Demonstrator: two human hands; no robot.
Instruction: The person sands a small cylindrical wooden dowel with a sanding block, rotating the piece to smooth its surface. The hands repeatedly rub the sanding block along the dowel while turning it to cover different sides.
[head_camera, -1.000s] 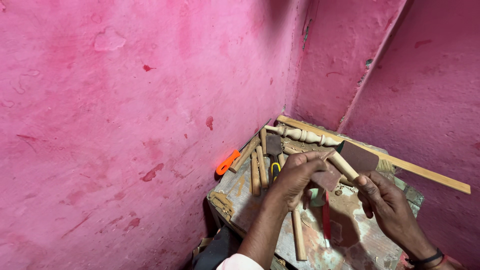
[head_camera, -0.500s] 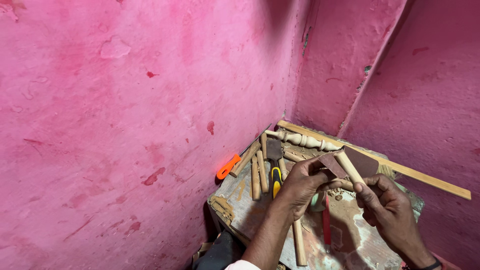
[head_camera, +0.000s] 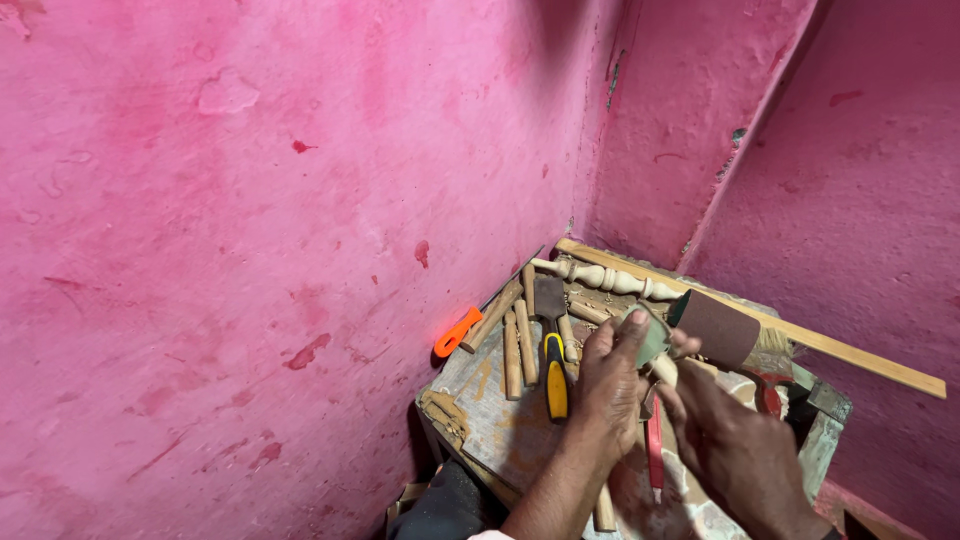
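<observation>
Rough pink plastered walls (head_camera: 250, 200) meet in a corner at upper centre of the frame; below it, at lower centre, stands a small worn wooden workbench (head_camera: 480, 420) pushed into that corner. The left hand (head_camera: 610, 385), at lower centre, is closed around a pale round wooden peg (head_camera: 662, 368), with a greenish folded sheet of abrasive paper (head_camera: 652, 338) pinched under the thumb, apparently so the sheet wraps the wood. The right hand (head_camera: 735, 450), lower right, pinches the peg's near end with its fingertips, seemingly to steady it. A brown sanding block (head_camera: 715, 328) rests just behind both hands. Loose turned wooden sticks (head_camera: 515, 350), a yellow-and-black-handled chisel (head_camera: 553, 360), an orange tool handle (head_camera: 457, 332), a pale turned spindle (head_camera: 605, 278) and a long wooden batten (head_camera: 800, 335) lie against the wall, within reach.
</observation>
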